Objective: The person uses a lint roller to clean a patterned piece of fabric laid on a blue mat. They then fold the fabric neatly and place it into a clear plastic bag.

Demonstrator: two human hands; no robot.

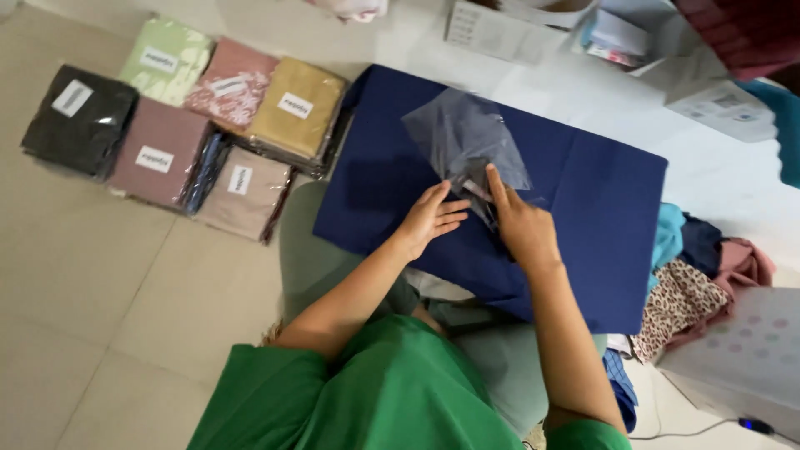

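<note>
Green sleeves [392, 400] nearest us. Left hand [429, 218] flat, fingers spread, pressing navy cloth [600, 208] on floor; right hand [525, 229] pinching clear plastic bag [467, 137] mid-cloth. We reckon slippery bag could slide, cloth folds shift.

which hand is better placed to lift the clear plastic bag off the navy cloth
Probably the right hand: its index finger already lies on the lower edge of the clear plastic bag. The left hand rests flat on the navy cloth beside the bag, seemingly pinning it.
</note>
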